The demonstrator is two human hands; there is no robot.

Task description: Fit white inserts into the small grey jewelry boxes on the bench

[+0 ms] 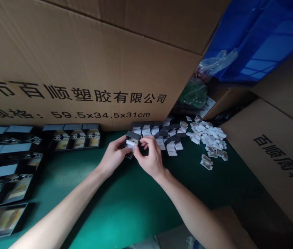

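My left hand is closed around a small black box with its lid raised, held above the green table. A white folded card insert sits at the box's opening, under my left thumb. My right hand is on the other side, its fingers curled and its thumb tip pinching at the insert's right end. Just beyond that hand are several open black boxes with white inserts. Farther right lies a loose pile of white folded inserts.
Rows of open black boxes with yellowish contents line the left side of the green table. A large cardboard carton walls off the back, and another carton stands at the right. A blue bin and plastic bags are behind.
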